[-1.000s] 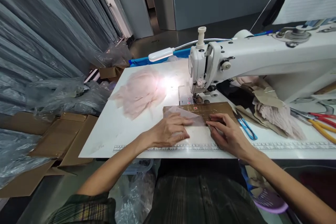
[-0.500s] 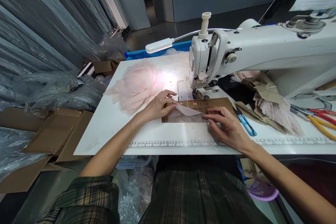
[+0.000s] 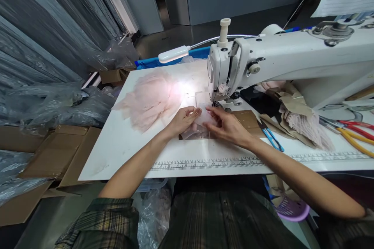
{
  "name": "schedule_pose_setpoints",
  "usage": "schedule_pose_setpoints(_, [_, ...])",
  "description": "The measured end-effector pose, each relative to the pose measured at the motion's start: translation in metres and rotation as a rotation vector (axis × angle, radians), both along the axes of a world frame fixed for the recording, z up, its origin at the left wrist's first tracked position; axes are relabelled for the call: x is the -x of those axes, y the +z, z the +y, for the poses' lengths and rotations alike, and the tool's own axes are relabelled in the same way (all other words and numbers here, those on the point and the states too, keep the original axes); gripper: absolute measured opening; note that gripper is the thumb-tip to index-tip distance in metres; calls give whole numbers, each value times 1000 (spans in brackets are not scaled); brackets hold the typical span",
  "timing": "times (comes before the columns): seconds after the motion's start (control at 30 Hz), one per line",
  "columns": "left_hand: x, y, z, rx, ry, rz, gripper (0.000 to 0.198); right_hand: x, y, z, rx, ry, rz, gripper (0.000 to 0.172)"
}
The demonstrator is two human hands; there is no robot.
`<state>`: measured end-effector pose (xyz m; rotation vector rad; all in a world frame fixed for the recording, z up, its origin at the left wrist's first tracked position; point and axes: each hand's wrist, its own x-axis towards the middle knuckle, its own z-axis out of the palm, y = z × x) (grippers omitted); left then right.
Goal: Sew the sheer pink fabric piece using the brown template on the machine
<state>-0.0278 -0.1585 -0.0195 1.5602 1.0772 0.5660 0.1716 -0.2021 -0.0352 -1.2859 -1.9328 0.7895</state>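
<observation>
A white sewing machine (image 3: 263, 66) stands on a white table (image 3: 128, 144). In front of its needle lies a brown card template (image 3: 248, 118) with a small sheer pink fabric piece (image 3: 201, 122) on it. My left hand (image 3: 182, 120) pinches the left edge of that piece with closed fingers. My right hand (image 3: 226, 126) meets it from the right, fingertips pinching the same piece just below the presser foot (image 3: 217, 103).
A pile of pink sheer fabric pieces (image 3: 149, 99) lies at the table's left under a gooseneck lamp (image 3: 172, 53). Blue thread snips (image 3: 271, 136), beige scraps (image 3: 298, 118) and red and yellow scissors (image 3: 353, 132) lie right. Cardboard boxes (image 3: 67, 151) and plastic bags (image 3: 46, 105) sit left of the table.
My right hand has slid left from the template's middle to the fabric piece near the needle. My left hand has closed on the piece's left edge, and the piece now sits nearer the presser foot.
</observation>
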Motion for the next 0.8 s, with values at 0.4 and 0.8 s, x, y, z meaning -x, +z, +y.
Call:
schedule_pose_setpoints(0.4, [30, 20, 13, -76, -156, 238, 30, -21, -9, 17, 263, -164, 78, 19])
schedule_pose_setpoints(0.8, [-2, 5, -26, -182, 21, 226, 30, -1, -5, -10, -68, 121, -72, 23])
